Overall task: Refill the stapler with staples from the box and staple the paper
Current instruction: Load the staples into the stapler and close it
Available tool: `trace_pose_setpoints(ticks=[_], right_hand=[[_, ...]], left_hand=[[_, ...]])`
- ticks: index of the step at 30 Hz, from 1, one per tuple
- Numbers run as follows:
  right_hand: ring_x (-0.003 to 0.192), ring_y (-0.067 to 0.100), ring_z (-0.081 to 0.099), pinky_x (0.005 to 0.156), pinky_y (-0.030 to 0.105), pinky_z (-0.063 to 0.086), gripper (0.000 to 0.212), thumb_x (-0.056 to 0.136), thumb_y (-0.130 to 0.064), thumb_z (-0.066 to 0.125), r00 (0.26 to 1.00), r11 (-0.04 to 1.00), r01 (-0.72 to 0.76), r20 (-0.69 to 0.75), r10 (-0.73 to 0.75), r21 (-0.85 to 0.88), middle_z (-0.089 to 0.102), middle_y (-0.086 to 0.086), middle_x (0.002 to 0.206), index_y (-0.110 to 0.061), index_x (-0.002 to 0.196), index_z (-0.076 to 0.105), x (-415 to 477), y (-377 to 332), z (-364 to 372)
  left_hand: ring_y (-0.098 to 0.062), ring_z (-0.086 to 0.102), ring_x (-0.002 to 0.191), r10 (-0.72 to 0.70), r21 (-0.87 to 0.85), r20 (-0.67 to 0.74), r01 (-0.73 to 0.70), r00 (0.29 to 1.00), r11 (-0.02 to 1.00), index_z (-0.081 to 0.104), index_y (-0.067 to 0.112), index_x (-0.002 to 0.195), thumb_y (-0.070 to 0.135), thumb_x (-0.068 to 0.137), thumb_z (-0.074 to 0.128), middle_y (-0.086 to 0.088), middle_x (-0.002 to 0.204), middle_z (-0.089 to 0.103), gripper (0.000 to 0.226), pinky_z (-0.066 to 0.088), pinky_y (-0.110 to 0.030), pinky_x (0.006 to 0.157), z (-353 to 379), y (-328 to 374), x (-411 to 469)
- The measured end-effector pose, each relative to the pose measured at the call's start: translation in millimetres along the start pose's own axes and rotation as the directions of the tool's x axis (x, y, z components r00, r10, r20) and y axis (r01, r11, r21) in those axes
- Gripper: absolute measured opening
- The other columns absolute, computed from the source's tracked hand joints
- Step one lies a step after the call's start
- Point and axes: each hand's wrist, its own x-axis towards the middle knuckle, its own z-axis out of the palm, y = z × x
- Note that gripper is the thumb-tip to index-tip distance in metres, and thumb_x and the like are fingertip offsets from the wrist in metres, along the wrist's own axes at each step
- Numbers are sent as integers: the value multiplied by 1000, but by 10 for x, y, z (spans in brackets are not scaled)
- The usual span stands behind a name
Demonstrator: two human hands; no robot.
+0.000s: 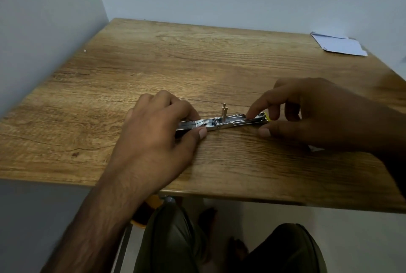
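Wood-grain surface [219,57] set in a corner of pale walls, seen from above. Stapler [222,122] lies flat near the front edge, opened out, metal magazine channel facing up, a small upright pusher tab standing at mid-length. A yellow end shows at its right tip.

Left hand [162,127]: grip closed on the stapler's left end, thumb on the near side, fingers curled over the far side. Judged purpose: pin the body so it does not slide while the other end is worked.

Right hand [307,114]: index fingertip pressed into the channel near the right end, thumb low on the near side; a narrow pinch at the stapler. Whether a staple strip sits under the fingertip cannot be told; the channel reads as bare metal where visible.

Paper [340,45], a white folded sheet, lies well apart at the far right corner, left clear of the loading work. No staple box in view; a small white edge shows beneath the right wrist, unidentifiable.

Judgement: refill step in hand, stapling not yet begun.
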Motion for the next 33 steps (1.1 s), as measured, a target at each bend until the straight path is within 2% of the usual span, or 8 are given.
trace_pose_setpoints(ticks=[10,15,17,20,23,25,30,33], right_hand=[[75,0,64,70,38,54,28,70,-60,63,998,1000,-10,-69,11,11,65,-23,92,-54,96,70,-81,86,-45],[84,5,68,62,22,52,32,76,-52,68,969,978,172,-200,-146,119,68,-18,95,-44,107,71,22,-105,-45],[89,3,67,63,17,50,35,77,-50,68,954,967,236,-210,-212,100,68,-19,101,-43,112,69,103,-230,-11],[92,1,63,68,24,50,28,82,-41,72,949,967,256,-187,-254,-12,68,-19,105,-42,110,71,224,-339,90],[85,0,62,76,36,54,15,86,-28,73,940,969,235,-236,-247,-76,71,-16,97,-36,98,76,269,-303,163],[82,-1,62,77,36,54,14,85,-26,73,938,972,220,-256,-234,-80,72,-16,92,-35,95,78,259,-241,159],[76,3,68,75,32,56,13,81,-24,78,946,978,208,-259,-195,24,75,-17,85,-32,91,81,199,-120,123],[79,3,70,77,34,58,16,77,-32,73,949,970,232,-234,-210,72,76,-15,84,-29,90,82,215,-112,99]], left_hand=[[-12,44,99,-7,-11,0,7,1000,1000,67,36,96,51,81,57,16,98,54,23,42,-41,89,-13,15,-3],[-11,44,100,-9,2,3,9,1000,1000,67,36,97,51,81,57,15,98,54,24,41,-39,88,-17,21,3],[-12,44,100,-11,2,5,11,1000,1000,67,35,96,51,81,58,14,99,55,24,40,-39,87,-20,20,3],[-12,44,100,-8,16,10,8,1000,1000,67,35,97,52,81,57,13,100,55,25,37,-36,85,-26,22,0],[-12,44,100,-10,15,13,10,1000,1000,68,35,98,52,81,57,13,99,55,26,39,-37,85,-33,28,1],[-13,44,99,-15,9,9,14,1000,1000,69,35,98,52,82,57,13,98,55,26,40,-38,86,-31,27,1],[-12,44,101,-28,5,20,28,999,1000,68,36,97,53,80,56,15,100,56,27,41,-39,89,-20,33,11],[-13,45,102,-36,13,20,35,999,999,69,36,96,53,79,56,15,99,56,28,41,-40,90,-22,45,20]])
